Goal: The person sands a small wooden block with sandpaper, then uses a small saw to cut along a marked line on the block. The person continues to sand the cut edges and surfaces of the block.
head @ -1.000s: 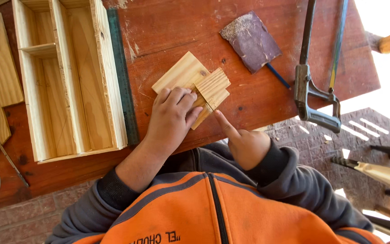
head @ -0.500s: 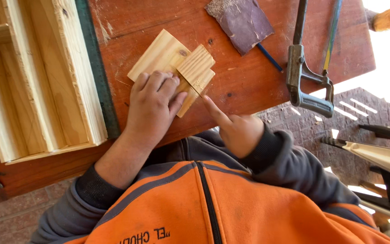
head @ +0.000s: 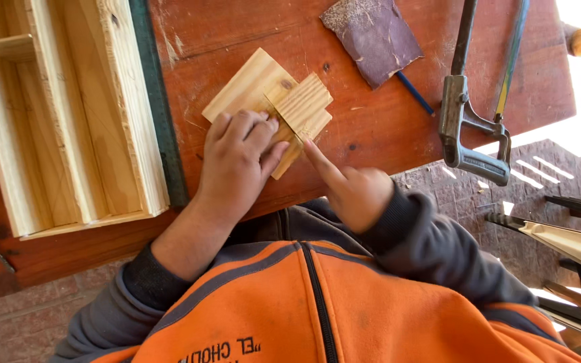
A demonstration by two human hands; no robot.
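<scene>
On a red-brown bench (head: 384, 128), two stacked pine blocks (head: 274, 101) are pressed flat under the open left hand (head: 237, 165); the block edge is touched by the right hand (head: 358, 195), forefinger out, nothing gripped.

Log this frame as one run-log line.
left hand flat on wood pieces | right hand index fingertip touching small block | sandpaper, hacksaw idle
</scene>
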